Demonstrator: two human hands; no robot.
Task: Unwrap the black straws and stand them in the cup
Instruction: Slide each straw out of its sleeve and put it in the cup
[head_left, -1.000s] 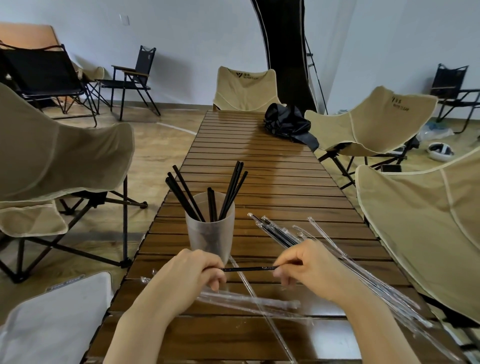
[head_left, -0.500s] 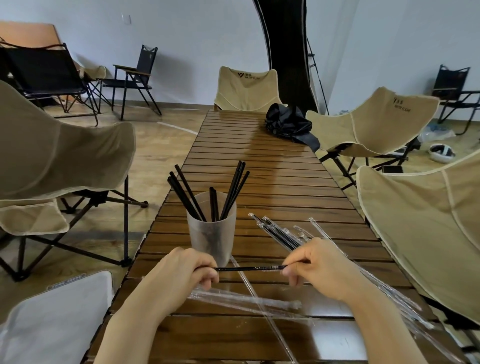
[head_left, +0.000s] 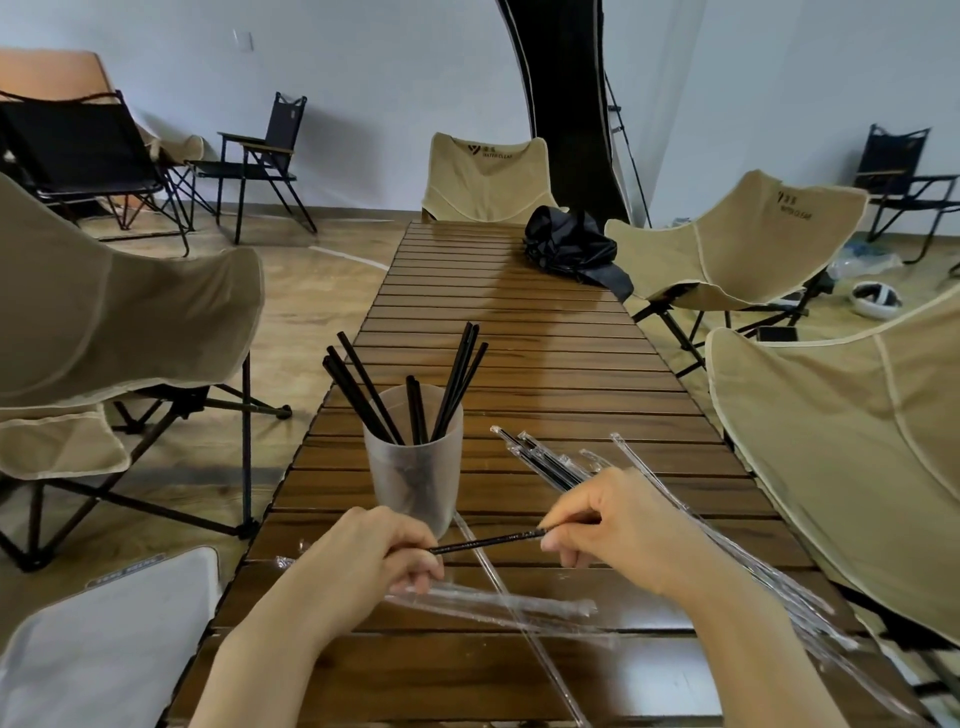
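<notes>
Several straws (head_left: 457, 374) already stand in the cup (head_left: 413, 483) on the desk (head_left: 545, 338), while a bundle of wrapped straws (head_left: 545, 462) lies just beside it. The left hand (head_left: 374, 561) and right hand (head_left: 623, 525) each pinch one end of a black straw (head_left: 488, 542), held level before the cup, above empty wrappers (head_left: 498, 608).

Left hand (head_left: 374, 558) and right hand (head_left: 621, 525) — fingers curled, both pinching.
</notes>
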